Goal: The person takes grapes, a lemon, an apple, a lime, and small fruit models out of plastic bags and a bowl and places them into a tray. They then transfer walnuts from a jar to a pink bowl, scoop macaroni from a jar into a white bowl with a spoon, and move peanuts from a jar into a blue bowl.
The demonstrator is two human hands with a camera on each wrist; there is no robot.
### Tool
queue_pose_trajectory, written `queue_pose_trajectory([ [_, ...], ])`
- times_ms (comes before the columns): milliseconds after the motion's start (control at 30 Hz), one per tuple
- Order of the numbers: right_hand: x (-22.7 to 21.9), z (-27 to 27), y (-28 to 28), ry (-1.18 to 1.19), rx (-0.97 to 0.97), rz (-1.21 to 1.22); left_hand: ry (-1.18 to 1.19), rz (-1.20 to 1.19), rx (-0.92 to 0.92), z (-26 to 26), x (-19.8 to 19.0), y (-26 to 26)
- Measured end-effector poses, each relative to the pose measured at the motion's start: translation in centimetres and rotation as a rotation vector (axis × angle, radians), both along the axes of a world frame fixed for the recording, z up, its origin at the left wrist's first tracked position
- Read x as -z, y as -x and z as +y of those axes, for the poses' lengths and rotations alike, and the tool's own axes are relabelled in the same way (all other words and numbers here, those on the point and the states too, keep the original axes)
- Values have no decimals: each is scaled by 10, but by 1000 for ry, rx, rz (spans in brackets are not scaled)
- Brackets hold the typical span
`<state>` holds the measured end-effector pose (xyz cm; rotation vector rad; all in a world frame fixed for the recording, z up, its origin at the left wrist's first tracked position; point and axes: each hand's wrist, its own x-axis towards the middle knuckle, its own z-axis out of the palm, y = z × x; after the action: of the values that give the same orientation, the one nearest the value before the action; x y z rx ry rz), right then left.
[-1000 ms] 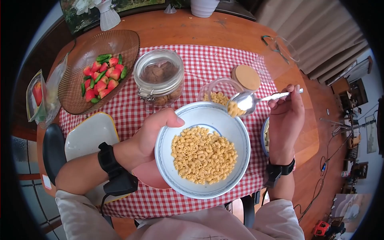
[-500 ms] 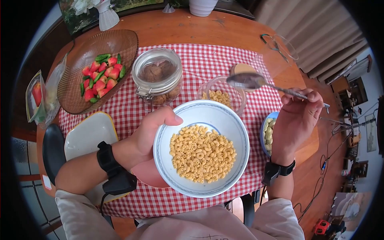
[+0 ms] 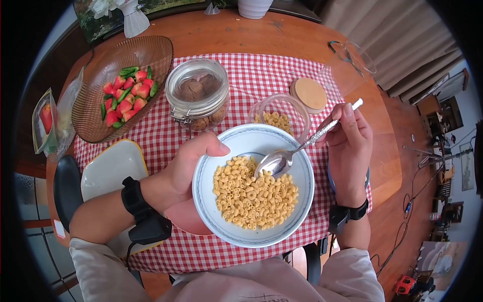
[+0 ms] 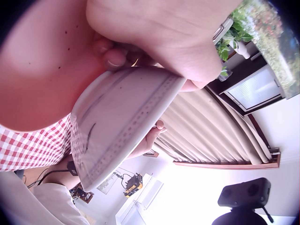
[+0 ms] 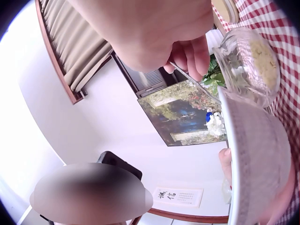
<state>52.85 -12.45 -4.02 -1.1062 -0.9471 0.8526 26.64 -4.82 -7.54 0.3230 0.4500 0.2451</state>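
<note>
My left hand grips the left side of a white bowl, thumb over its rim; the left wrist view shows its fingers under the bowl. Macaroni covers the bowl's bottom. My right hand pinches the handle of a metal spoon, whose tip rests at the upper right edge of the macaroni. Past the bowl's rim stands a clear jar with more macaroni inside. In the right wrist view the spoon's handle runs from my fingers to the bowl's rim.
A lidded glass jar with brown lumps stands behind the bowl. To the left are a ribbed basket of red and green pieces and a white tray. A wooden lid lies behind right; a pink plate sits beneath the left forearm.
My right hand has moved left and toward the bowl. The spoon, earlier raised with macaroni over the clear jar, then seemingly empty, is now down inside the bowl. My left hand has barely moved.
</note>
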Motion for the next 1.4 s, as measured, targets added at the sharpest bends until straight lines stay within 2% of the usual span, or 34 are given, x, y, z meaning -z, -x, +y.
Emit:
queue_pose_trajectory([
  [167,4,6,-8,60,-38,153,-43,28,0,2,10,2],
  [300,4,6,-17,12,-61,234,-64,40,-16,3,15,2],
  [367,6,6,-23,-85,32,274,-71,49,-17,3,10,2],
  [600,3,4,-27,-250,119,190,-56,6,0,2,6,1],
  [667,4,4,-27,-370,164,113,-140,57,38,3,5,1],
  [800,1,3,-22,-545,183,100,-134,46,48,3,4,1],
  [867,-2,2,-20,-617,-12,27,-95,16,16,3,6,2],
  [900,-2,1,-19,-617,-12,28,-96,17,16,2,5,2],
  [967,-1,-3,-16,-492,-142,-121,-29,-23,9,0,-1,1],
  [1100,6,-7,-4,-351,-98,-181,-101,-34,8,2,7,0],
  [1133,5,-8,-2,-350,-98,-181,-53,-35,6,0,4,0],
  [1200,2,-10,5,-145,-48,-97,-4,-37,3,1,4,1],
  [1267,4,-6,5,-122,-26,-70,-96,20,13,4,12,3],
  [1400,3,0,-1,-42,17,24,-97,34,15,5,17,3],
])
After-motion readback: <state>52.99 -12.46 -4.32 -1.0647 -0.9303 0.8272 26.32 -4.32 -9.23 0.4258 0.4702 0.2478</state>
